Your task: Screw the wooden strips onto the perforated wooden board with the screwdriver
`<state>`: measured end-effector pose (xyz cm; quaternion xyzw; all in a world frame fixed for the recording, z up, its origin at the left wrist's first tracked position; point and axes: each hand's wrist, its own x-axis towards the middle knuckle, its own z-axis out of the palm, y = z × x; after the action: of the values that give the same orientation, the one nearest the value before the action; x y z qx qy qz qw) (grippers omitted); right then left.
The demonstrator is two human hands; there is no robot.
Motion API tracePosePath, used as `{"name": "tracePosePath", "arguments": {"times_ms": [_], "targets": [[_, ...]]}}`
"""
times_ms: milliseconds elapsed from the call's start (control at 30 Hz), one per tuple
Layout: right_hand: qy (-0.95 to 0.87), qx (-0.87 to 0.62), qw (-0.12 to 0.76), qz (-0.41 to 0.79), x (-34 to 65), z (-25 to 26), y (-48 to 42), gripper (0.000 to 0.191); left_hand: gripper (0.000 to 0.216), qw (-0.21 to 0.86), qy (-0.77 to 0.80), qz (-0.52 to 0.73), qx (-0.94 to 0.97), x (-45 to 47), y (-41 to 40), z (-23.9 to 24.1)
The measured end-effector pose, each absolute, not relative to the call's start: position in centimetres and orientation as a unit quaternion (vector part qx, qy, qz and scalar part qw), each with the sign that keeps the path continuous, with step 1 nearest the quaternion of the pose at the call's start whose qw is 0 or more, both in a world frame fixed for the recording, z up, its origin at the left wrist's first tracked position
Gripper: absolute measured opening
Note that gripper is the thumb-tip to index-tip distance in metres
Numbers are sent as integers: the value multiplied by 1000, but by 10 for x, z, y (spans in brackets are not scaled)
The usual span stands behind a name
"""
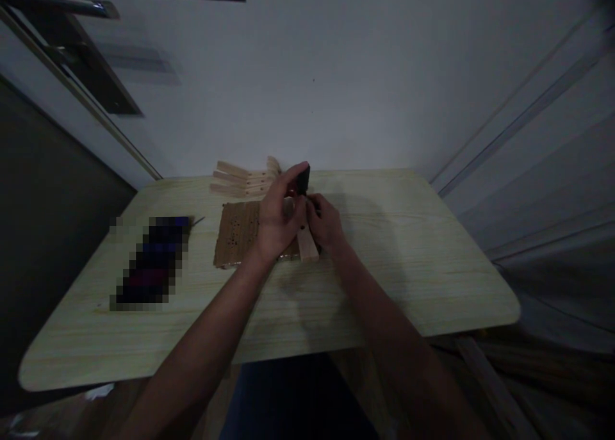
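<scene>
My left hand [276, 219] is closed round a small dark block [303, 179] held upright above the table. My right hand [325, 222] is closed on a pale wooden strip [307, 244] that lies on the table and points toward me. Both hands meet over the right edge of a brown board with small holes [237, 235]. What passes between the dark block and the strip is hidden by my fingers.
A fan of several pale wooden strips [243, 179] lies at the table's far edge by the white wall. A blurred dark patch [154, 260] sits at the left of the light wooden table [408, 267]. More wooden slats [485, 376] lie on the floor at right.
</scene>
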<state>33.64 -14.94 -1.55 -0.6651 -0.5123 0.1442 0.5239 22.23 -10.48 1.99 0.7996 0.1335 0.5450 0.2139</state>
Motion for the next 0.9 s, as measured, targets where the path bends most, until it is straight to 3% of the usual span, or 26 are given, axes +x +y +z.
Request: {"name": "tracePosePath", "arguments": {"times_ms": [900], "targets": [[-517, -675, 508, 140, 337, -15, -149, 22, 42, 198, 149, 556, 793, 225, -102, 18]]}}
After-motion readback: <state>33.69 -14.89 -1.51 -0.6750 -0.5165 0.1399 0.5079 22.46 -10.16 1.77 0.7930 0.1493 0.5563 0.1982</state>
